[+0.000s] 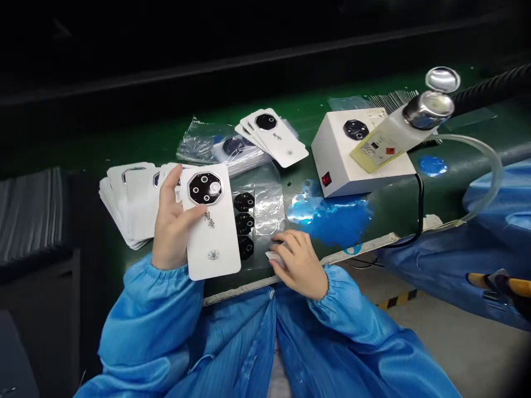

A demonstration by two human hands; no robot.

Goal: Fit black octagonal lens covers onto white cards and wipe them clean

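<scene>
My left hand (172,226) grips a white phone back cover (215,243) by its left side, thumb on the front just below the black octagonal camera panel (206,188). Printed script and a small round logo mark the cover's face. Just right of it, several loose black camera lens plates (244,224) lie in a column on a clear plastic bag (269,207). My right hand (301,262) rests low over the bag's lower edge, fingers curled with a small white piece (274,257) between thumb and fingers; its kind I cannot make out.
More white covers (139,207) lie stacked at left, others (276,138) at the back over plastic wrap. A white box (360,155) with a red switch carries a pump bottle (390,138). Blue film discs (332,215) litter the green table. Another person's blue sleeve (498,193) is at right.
</scene>
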